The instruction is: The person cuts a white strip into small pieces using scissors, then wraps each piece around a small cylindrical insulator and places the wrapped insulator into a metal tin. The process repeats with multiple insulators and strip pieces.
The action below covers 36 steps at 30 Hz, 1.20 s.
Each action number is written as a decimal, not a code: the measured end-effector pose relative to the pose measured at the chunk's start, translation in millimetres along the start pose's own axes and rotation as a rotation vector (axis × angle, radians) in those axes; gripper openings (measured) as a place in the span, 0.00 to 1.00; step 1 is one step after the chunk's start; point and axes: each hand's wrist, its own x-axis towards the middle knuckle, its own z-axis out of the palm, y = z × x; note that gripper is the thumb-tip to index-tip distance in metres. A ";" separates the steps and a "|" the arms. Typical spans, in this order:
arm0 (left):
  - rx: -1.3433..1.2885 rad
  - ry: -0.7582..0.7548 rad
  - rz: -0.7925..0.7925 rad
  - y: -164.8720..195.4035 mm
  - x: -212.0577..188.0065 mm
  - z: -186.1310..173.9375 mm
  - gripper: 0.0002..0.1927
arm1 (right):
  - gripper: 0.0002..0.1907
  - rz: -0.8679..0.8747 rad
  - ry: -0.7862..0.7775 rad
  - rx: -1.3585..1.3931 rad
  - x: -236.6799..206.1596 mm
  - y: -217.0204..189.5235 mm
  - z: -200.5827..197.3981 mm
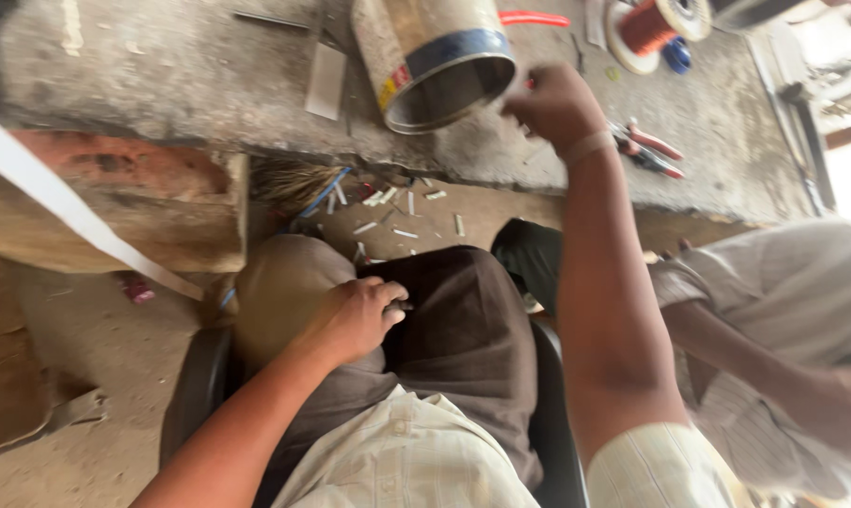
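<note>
Workbench (209, 85): grey, worn slab across the top of your view, everything laid within your reach
Wooden block (134, 202): set against the bench edge at your left, a pale strap crossing it
Co-worker's sleeve (792, 292): at your right, arm bent down, apart from your own
Tin can (439, 61): large, tipped on its side, open mouth facing you, so the inside is easy to reach
Copper wire spool (653, 23): far right of the bench, beyond the red-handled pliers (651, 150)
Your left hand (359, 315): loosely curled, resting on your thigh as a brace; holds nothing visible
Your right hand (557, 103): raised at the bench just right of the can's mouth, fingers closed; what it grips you cannot tell
Paper strips (397, 202): small pale offcuts, scattered on the floor below the bench edge
</note>
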 end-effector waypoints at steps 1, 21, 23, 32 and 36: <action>0.001 0.037 0.003 3.4 1.7 3.3 0.13 | 0.10 0.007 0.001 0.054 -13.1 8.0 -0.1; 0.662 0.460 -0.564 141.4 157.6 -87.2 0.45 | 0.13 -0.017 0.027 0.319 -276.8 192.9 89.5; 0.696 0.438 -0.630 155.7 169.7 -76.5 0.50 | 0.15 -0.116 0.046 0.256 -278.2 199.5 75.3; 0.557 0.410 -0.737 177.5 209.7 -40.3 0.39 | 0.16 -0.286 0.088 0.177 -277.4 235.7 39.4; 0.490 0.542 -0.644 173.8 200.4 -34.5 0.25 | 0.11 -0.211 0.117 0.305 -274.2 252.4 43.5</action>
